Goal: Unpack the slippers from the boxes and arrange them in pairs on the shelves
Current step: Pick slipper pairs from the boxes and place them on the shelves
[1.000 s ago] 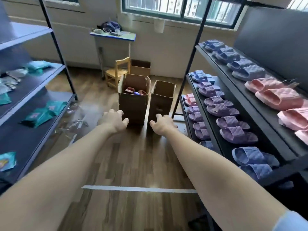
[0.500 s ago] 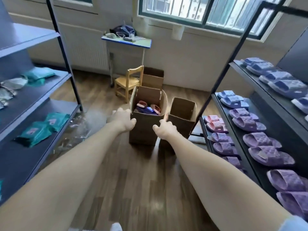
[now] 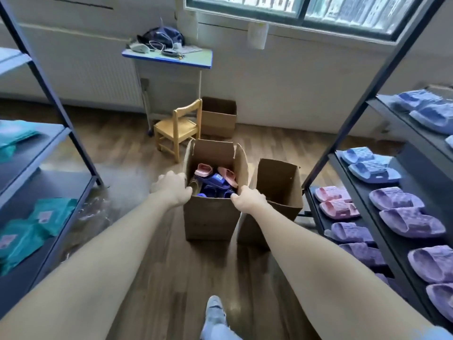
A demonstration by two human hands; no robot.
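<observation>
Left hand (image 3: 171,188) and right hand (image 3: 248,201) clamped on the rim of 1 open box (image 3: 212,217).
Nearest, a shoe (image 3: 214,312), well short of both hands. The left hand curls over the box's left edge, the right grips its near right corner; between them, inside, lie pink and blue slippers (image 3: 215,180). Just right of the right hand stands a 2nd box (image 3: 279,185); further right, shelves (image 3: 362,204) carry slipper pairs (image 3: 404,217). Beyond the hands, a chair (image 3: 179,128).

Stretched forward, left hand (image 3: 171,187) and right hand (image 3: 248,200) apparently grip the box (image 3: 210,217).
</observation>
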